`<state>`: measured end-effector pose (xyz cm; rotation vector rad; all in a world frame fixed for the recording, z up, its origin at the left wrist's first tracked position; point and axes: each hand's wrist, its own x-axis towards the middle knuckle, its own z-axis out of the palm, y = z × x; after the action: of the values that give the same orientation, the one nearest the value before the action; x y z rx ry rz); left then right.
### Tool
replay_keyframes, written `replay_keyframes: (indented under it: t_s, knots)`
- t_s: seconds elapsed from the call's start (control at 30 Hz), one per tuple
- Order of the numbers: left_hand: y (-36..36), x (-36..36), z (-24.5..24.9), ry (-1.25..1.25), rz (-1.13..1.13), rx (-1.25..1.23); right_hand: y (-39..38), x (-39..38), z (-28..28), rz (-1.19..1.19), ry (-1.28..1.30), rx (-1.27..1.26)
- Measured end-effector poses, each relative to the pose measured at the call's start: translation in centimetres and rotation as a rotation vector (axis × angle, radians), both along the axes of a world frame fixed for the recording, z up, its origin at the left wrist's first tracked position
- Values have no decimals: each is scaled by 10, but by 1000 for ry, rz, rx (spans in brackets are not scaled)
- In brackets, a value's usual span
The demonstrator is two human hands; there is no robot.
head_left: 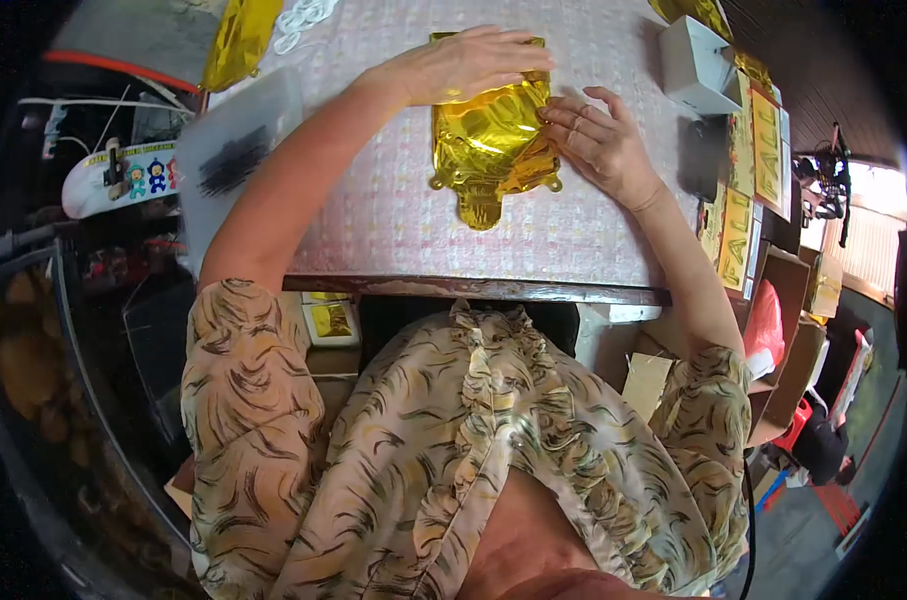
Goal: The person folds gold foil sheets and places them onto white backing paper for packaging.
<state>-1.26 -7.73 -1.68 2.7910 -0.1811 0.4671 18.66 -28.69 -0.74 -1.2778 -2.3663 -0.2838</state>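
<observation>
A shiny gold foil piece [488,140] lies on the checked tablecloth [373,225], with a rounded tab pointing toward the table's near edge and a small holed tab on each side. Across its far part lies my left hand [468,65], flat, with the fingers stretched to the right. My right hand [598,140] is at the foil's right edge; its fingertips touch the foil, the fingers are bent and apart, and the index finger is raised. Part of the foil is hidden under my left hand.
On the left stand a clear plastic box [198,200] with dark thin items and more gold foil [238,45]. White cord [303,15] lies at the far left. A white box [698,65], a dark container [703,155] and yellow printed packs [738,230] line the right side.
</observation>
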Motion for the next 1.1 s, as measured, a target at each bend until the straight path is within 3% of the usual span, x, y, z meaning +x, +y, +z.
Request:
replay_keyframes:
  t_s: [0.1, 0.27, 0.5, 0.7, 0.9, 0.97, 1.1]
  knots:
    - [4, -5, -11, 71, -19, -101, -1, 0, -1, -13, 20, -16]
    - [6, -6, -20, -33, -23, -27, -1, 1, 1, -10, 76, -52]
    - [5, -7, -14, 52, -8, -4, -3, 0, 5, -10, 34, -25]
    - [6, -7, -15, 12, -13, 4, -3, 3, 2, -13, 173, -121]
    - [-1, -13, 12, -86, -81, -183, -5, -1, 0, -82, 237, -130]
    - [-6, -27, 34, -198, 52, -246, -6, -2, -2, -106, 278, -149]
    - [0, -82, 13, -45, 50, -319, -8, -3, -1, -115, 336, -176]
